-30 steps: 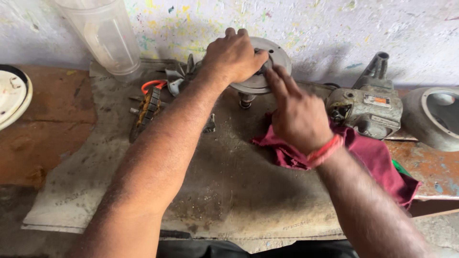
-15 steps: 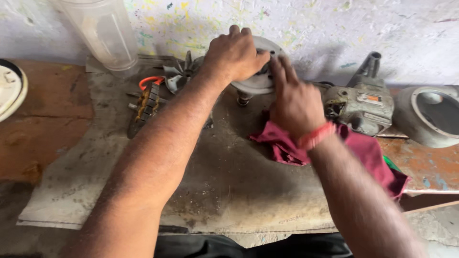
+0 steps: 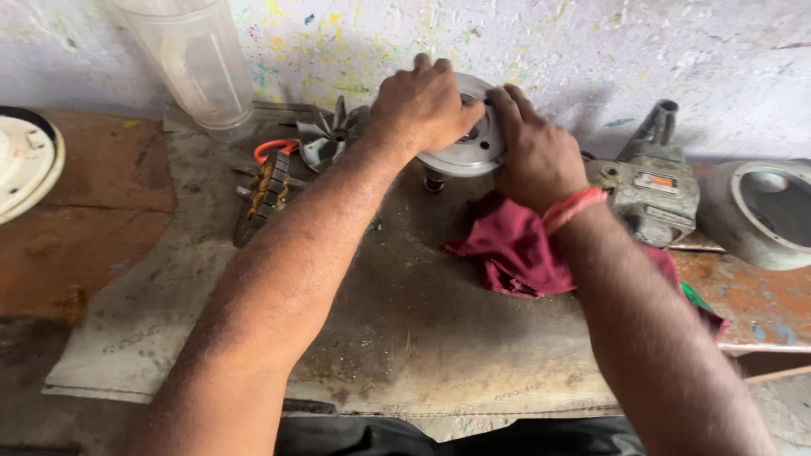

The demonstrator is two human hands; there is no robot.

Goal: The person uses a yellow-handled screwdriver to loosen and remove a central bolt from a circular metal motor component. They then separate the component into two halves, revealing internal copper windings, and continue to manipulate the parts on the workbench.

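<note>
A round grey metal disc part (image 3: 473, 150) stands tilted near the wall at the back of the worn grey mat (image 3: 405, 338). My left hand (image 3: 422, 105) grips its upper left rim from above. My right hand (image 3: 536, 152) holds its right edge, fingers curled over the rim. An orange band circles my right wrist. A dark red rag (image 3: 515, 253) lies on the mat just under my right forearm.
A grey fan impeller (image 3: 329, 135) and a wound motor core with an orange wire (image 3: 266, 181) lie left of the disc. A clear plastic jar (image 3: 198, 63) stands at the back left, a white round base (image 3: 25, 165) at far left. A grey motor housing (image 3: 650, 190) and a round metal casing (image 3: 756, 211) sit at right.
My right hand has moved up from the rag onto the disc's right edge. My left hand stays on the disc. The view has shifted slightly.
</note>
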